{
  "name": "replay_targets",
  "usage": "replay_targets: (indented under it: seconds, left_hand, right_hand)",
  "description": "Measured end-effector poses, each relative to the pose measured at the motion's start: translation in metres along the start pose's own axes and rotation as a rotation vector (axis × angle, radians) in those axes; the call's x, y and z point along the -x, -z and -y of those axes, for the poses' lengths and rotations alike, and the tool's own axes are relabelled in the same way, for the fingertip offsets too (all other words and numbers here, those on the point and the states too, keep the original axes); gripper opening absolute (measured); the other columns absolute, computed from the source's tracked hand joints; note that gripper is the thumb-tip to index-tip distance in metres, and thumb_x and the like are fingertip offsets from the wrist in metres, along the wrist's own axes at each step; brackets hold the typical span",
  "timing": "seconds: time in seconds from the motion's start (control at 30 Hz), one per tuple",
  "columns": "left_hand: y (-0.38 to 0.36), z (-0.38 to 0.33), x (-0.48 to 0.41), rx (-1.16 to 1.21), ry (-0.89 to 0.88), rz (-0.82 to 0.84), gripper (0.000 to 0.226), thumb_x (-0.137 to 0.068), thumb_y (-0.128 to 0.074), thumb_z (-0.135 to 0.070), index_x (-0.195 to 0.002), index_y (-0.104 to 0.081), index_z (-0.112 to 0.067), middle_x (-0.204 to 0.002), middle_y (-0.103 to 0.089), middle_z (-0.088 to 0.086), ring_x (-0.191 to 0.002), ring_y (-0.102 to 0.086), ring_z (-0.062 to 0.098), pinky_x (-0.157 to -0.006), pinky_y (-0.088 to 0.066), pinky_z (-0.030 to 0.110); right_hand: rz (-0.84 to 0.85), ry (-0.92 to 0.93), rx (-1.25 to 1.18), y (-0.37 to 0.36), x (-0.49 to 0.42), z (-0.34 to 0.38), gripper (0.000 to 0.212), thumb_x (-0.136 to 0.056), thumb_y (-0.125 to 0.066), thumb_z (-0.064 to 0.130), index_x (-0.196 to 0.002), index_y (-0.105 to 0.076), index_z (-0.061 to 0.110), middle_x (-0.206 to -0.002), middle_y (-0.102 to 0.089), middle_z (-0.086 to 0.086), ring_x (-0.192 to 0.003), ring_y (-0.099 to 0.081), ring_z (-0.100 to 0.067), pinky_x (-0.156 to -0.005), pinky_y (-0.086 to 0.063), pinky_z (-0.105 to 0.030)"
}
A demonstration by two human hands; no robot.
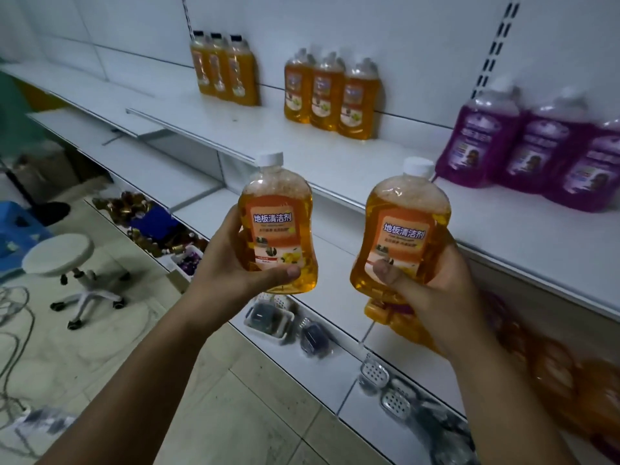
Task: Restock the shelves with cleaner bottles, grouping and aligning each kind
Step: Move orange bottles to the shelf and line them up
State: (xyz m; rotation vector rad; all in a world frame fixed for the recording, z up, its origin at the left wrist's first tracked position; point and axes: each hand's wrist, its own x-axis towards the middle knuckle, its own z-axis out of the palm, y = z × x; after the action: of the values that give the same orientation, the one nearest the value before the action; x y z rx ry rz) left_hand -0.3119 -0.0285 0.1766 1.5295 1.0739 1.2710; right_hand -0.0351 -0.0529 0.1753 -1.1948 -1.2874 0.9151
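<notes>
My left hand [228, 266] grips an orange cleaner bottle [276, 209] with a white cap, held upright in front of the white shelf [369, 162]. Beside it, my right hand [432, 283] grips a second orange bottle [402, 226] of the same kind, tilted slightly. Standing at the back of the shelf are three orange white-capped bottles [330, 95], three slimmer orange bottles with black caps [223, 72] to their left, and three purple bottles [536, 156] at the right.
A lower shelf [335, 256] carries more orange bottles [385, 313] under my right hand, blurred ones [553, 380] at the right, small baskets [268, 322] and soap dishes [374, 374]. A white rolling stool [60, 253], a blue crate [13, 226] and cables [13, 317] are on the tiled floor at left.
</notes>
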Motion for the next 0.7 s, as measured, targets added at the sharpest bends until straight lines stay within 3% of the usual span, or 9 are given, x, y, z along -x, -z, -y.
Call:
replay_targets:
  seconds: [0.1,0.23,0.3,0.53,0.7]
  left_hand:
    - [0.033,-0.004,-0.022,-0.022,-0.020,-0.010,0.092,-0.059,-0.095,-0.034,-0.139,-0.050,-0.024,-0.124,-0.073,0.007,-0.113,-0.073,0.030,-0.093,-0.061,0.056]
    - [0.066,-0.005,-0.064,-0.053,-0.055,-0.015,0.091,-0.061,-0.094,-0.035,-0.141,-0.050,-0.025,-0.124,-0.073,0.004,-0.113,-0.074,0.028,-0.093,-0.061,0.055]
    - [0.080,-0.002,-0.091,-0.071,-0.074,-0.009,0.091,-0.064,-0.093,-0.036,-0.143,-0.049,-0.026,-0.127,-0.072,0.004,-0.115,-0.073,0.029,-0.094,-0.060,0.056]
    - [0.112,0.006,-0.192,-0.127,-0.114,-0.008,0.095,-0.067,-0.092,-0.038,-0.148,-0.044,-0.026,-0.132,-0.069,0.001,-0.121,-0.070,0.027,-0.098,-0.059,0.055]
    - [0.124,0.002,-0.257,-0.151,-0.131,0.034,0.091,-0.072,-0.091,-0.027,-0.148,-0.041,-0.026,-0.130,-0.068,-0.005,-0.119,-0.070,0.016,-0.089,-0.063,0.033]
  right_hand:
    - [-0.014,0.014,0.024,-0.028,-0.022,0.010,0.065,-0.068,-0.091,0.035,-0.126,-0.061,0.032,-0.111,-0.077,0.007,-0.102,-0.075,-0.015,-0.093,-0.060,-0.056]
    - [-0.021,0.051,0.062,-0.057,-0.059,0.026,0.078,-0.063,-0.088,0.038,-0.133,-0.055,0.031,-0.113,-0.075,0.016,-0.102,-0.073,-0.004,-0.090,-0.059,-0.034]
    - [-0.023,0.072,0.074,-0.069,-0.084,0.032,0.081,-0.060,-0.087,0.042,-0.134,-0.053,0.032,-0.113,-0.074,0.018,-0.101,-0.073,-0.001,-0.089,-0.058,-0.031]
    - [-0.042,0.160,0.091,-0.104,-0.184,0.040,0.088,-0.063,-0.086,0.048,-0.142,-0.048,0.036,-0.125,-0.071,0.017,-0.110,-0.071,-0.002,-0.094,-0.061,-0.040]
    - [-0.100,0.166,0.117,-0.118,-0.245,0.037,0.085,-0.067,-0.089,0.046,-0.141,-0.048,0.038,-0.130,-0.068,0.016,-0.118,-0.067,-0.008,-0.100,-0.058,-0.051]
